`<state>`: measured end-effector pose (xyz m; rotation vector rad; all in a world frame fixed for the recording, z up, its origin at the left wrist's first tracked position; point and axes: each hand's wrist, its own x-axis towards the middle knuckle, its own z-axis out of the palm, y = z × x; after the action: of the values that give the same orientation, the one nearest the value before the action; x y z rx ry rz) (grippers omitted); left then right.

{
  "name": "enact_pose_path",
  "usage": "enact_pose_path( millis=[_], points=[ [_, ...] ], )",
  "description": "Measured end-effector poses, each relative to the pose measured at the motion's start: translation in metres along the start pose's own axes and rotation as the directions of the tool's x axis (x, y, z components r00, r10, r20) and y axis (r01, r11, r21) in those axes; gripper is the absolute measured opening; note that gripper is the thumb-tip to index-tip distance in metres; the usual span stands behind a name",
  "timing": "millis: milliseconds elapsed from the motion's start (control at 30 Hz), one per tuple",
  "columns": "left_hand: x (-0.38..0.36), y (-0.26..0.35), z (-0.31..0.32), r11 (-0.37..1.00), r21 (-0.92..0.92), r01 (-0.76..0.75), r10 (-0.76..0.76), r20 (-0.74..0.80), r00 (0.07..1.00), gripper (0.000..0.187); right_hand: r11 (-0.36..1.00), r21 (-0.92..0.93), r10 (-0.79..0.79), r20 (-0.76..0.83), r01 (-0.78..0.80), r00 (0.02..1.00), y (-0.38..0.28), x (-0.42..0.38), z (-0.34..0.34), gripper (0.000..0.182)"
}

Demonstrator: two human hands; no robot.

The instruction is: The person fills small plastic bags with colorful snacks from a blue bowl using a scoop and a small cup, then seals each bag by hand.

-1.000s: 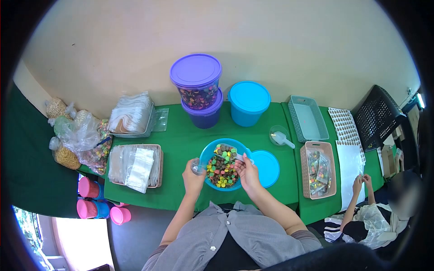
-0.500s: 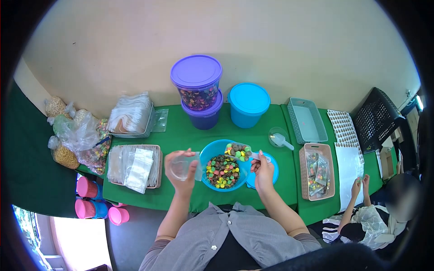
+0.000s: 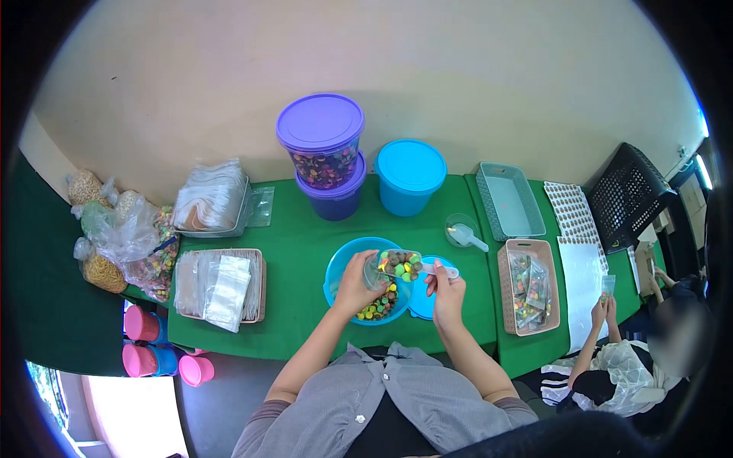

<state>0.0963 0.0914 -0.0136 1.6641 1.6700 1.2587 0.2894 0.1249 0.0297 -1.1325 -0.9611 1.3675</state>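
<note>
- Now the left hand [image 3: 353,288] has its fingers curled around a clear plastic cup [image 3: 372,273], above a round blue tub [image 3: 330,291].
- The right hand [image 3: 447,291] grips the pale handle of a clear plastic scoop [image 3: 402,263] full of brown, green and yellow button-shaped pieces, its front end at the cup; whether they touch, I cannot tell.
- Cup, scoop and left hand hide part of the multicoloured pieces [image 3: 379,307] in the tub; a flat blue lid [image 3: 421,307] lies just beside it.
- Behind stand two stacked purple-lidded buckets [image 3: 321,122] and a blue lidded bucket [image 3: 410,182].
- Rightward, a pinkish woven basket [image 3: 502,286] holds filled packets; beyond lies a white sheet of round printed labels [image 3: 574,210], too small to read.
- Green cloth covers the tabletop [image 3: 298,332], against a plain beige wall [image 3: 496,76].
</note>
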Motion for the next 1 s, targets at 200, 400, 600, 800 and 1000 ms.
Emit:
enact_pose_path(
  millis=[200, 400, 600, 800, 1000],
  points=[
    [0.0, -0.008, -0.002, 0.998, 0.067, -0.008, 0.004, 0.052, 0.999, 0.077, 0.997, -0.073, 0.018, 0.059, -0.013, 0.998, 0.011, 0.003, 0.0, 0.034],
    [0.002, -0.014, 0.001, 0.994, 0.107, 0.031, -0.04, 0.088, 0.995, 0.075, 0.998, -0.062, 0.024, 0.084, -0.019, 0.996, 0.018, 0.006, -0.004, 0.033],
    [0.002, -0.014, 0.005, 0.994, 0.106, 0.003, -0.023, 0.189, 0.982, 0.07, 0.984, -0.17, 0.084, 0.139, -0.06, 0.987, 0.035, 0.019, -0.016, 0.033],
    [0.0, -0.017, 0.01, 0.989, 0.15, 0.005, -0.029, 0.158, 0.987, 0.066, 0.963, -0.269, 0.069, 0.14, -0.03, 0.988, 0.042, 0.023, -0.022, 0.033],
    [0.0, -0.021, 0.011, 0.973, 0.223, -0.069, 0.038, 0.14, 0.989, 0.061, 0.898, -0.432, 0.01, 0.205, 0.082, 0.979, 0.032, 0.025, -0.008, 0.031]
  ],
)
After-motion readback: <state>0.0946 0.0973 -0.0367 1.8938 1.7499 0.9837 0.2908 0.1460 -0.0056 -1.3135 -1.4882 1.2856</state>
